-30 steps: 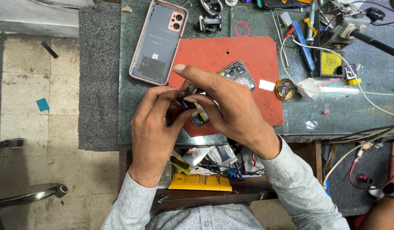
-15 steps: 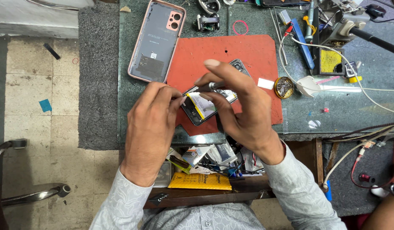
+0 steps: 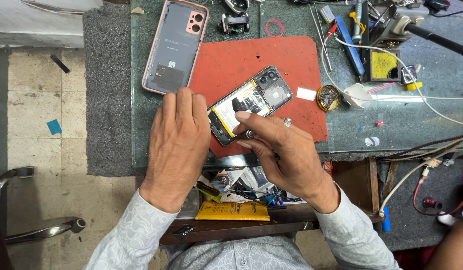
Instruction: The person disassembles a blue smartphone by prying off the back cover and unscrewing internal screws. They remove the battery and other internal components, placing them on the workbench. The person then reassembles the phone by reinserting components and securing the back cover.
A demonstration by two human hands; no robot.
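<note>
An opened phone [image 3: 251,102] with its back off lies tilted on a red mat [image 3: 256,65]; battery and camera block show. My left hand [image 3: 177,142] rests palm down on the phone's lower left end and holds it in place. My right hand [image 3: 286,155] pinches a small metal tool [image 3: 248,134] between thumb and fingers at the phone's lower edge. A ring sits on one finger of that hand. The phone's removed pink-rimmed back cover [image 3: 175,46] lies inner side up, left of the mat.
The glass-topped bench [image 3: 371,125] carries a solder tin [image 3: 329,97], a yellow sponge tray [image 3: 384,65], a blue tool [image 3: 350,45], a red rubber band [image 3: 274,28] and white cables. An open drawer [image 3: 241,200] of parts sits below my hands. Another person's arm [image 3: 451,250] shows bottom right.
The phone was held up between both hands; now it lies flat on the mat. My left hand has flattened onto it and my right hand has dropped to its lower edge with the tool.
</note>
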